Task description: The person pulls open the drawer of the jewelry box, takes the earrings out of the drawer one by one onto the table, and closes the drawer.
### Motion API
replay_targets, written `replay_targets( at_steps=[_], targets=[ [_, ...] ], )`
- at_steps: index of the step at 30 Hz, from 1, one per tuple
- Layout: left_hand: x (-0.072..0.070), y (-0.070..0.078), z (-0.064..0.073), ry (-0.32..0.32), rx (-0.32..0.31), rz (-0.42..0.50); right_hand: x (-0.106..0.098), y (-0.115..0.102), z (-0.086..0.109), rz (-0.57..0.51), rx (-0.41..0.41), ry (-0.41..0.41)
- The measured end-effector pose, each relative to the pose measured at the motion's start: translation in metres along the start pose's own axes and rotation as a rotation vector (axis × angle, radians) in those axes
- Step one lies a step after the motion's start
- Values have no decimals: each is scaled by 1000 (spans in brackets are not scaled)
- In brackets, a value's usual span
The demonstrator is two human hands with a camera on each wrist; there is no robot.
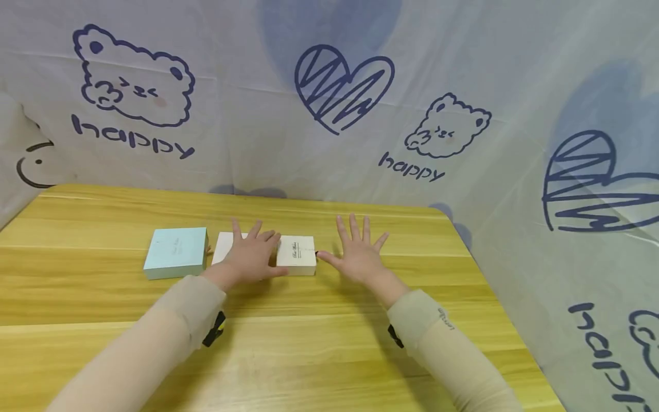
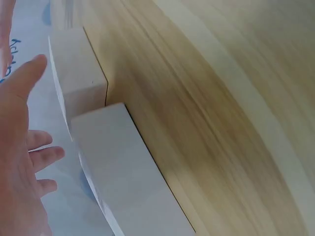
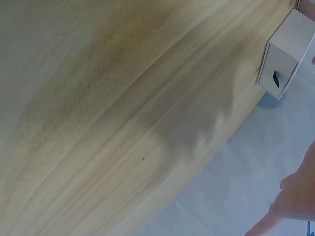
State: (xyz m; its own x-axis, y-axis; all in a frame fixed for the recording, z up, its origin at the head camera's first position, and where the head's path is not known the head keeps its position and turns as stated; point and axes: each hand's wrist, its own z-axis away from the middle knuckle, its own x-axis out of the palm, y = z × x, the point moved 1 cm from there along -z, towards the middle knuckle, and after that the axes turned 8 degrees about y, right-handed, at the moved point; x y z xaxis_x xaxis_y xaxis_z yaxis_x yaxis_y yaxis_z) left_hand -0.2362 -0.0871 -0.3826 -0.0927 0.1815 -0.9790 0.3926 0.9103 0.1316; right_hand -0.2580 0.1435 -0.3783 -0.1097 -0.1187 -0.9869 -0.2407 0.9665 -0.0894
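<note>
Two white boxes lie side by side on the table: a left white box [image 1: 222,245], partly hidden by my left hand, and a right white box [image 1: 297,254] with small dark print on top. My left hand [image 1: 247,257] is over them with fingers spread; the left wrist view shows it beside the boxes, gripping nothing. Just to the right, my right hand [image 1: 360,257] has its fingers splayed and holds nothing. Its thumb points at the right box's end, where a dark pull tab [image 3: 276,78] shows in the right wrist view. Whether the thumb touches is unclear in the head view.
A light-blue box [image 1: 176,252] stands left of the white ones, with a small brown tab on its right side. Wood-grain table [image 1: 309,355] extends toward me. Behind and to the right hangs a white cloth [image 1: 247,34] with printed bears and hearts.
</note>
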Motion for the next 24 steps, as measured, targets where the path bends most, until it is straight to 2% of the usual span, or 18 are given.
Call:
replay_targets(
  at_steps=[10, 17, 24],
  targets=[
    [1, 13, -9, -58, 76, -110, 1, 0, -1, -1, 7, -14],
    [-2, 18, -8, -64, 94, -116, 2, 7, -2, -8, 22, -2],
    [3, 23, -8, -65, 112, -133, 1, 14, -2, -65, 34, 0]
  ],
)
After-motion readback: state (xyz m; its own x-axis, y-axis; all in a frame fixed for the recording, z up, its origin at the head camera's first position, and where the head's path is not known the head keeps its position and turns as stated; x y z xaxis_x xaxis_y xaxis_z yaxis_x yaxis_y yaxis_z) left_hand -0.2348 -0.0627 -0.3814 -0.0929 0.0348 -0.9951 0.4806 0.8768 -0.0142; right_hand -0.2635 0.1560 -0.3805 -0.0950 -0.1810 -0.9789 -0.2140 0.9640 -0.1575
